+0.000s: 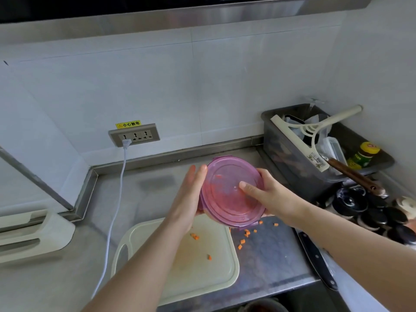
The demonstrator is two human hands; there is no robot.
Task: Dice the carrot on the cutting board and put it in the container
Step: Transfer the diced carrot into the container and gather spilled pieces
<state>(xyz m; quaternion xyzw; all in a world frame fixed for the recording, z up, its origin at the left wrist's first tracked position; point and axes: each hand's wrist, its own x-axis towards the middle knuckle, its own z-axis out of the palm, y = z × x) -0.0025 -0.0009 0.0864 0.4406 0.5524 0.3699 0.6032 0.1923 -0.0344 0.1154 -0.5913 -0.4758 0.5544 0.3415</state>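
The container [234, 210], with carrot dice [212, 188] under its purple lid, is tilted above the cutting board [202, 273]. The right hand [267, 195] has its grip clamped on the rim; the left hand [191, 194] supports it with straight fingers.

- Premises: a kitchen.
- Top of frame: stainless range hood [202, 16] over a tiled wall [247, 86].
- Centre: steel countertop [139, 199].
- Bottom: cutting board [202, 273], carrot dice [242, 242], kitchen knife [315, 260].
- Right: utensil bin [288, 154], dark-lidded jars [371, 212].
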